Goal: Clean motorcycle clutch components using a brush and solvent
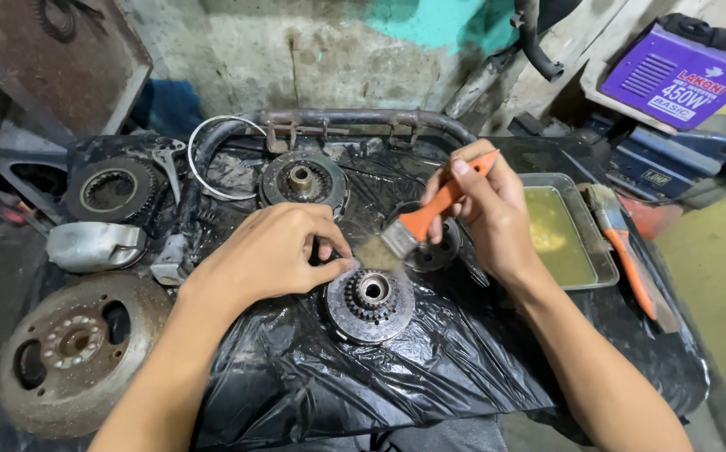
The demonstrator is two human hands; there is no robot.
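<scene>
A round metal hub with a toothed centre point(370, 305) lies on black plastic sheeting point(363, 377). My left hand point(272, 251) rests on the hub's upper left rim, fingers curled on its edge. My right hand point(487, 205) grips an orange-handled paintbrush point(430, 213). The brush's blurred bristles hang just above the hub's top edge. A dark round part point(435, 253) sits partly hidden behind the brush and my right hand.
A metal tray of yellowish liquid point(565, 230) stands at the right, with a second orange-handled brush point(626, 243) beside it. More clutch parts lie behind point(302, 179) and at the left point(113, 189), plus a rusty disc point(74, 347). A purple box point(679, 77) sits at the back right.
</scene>
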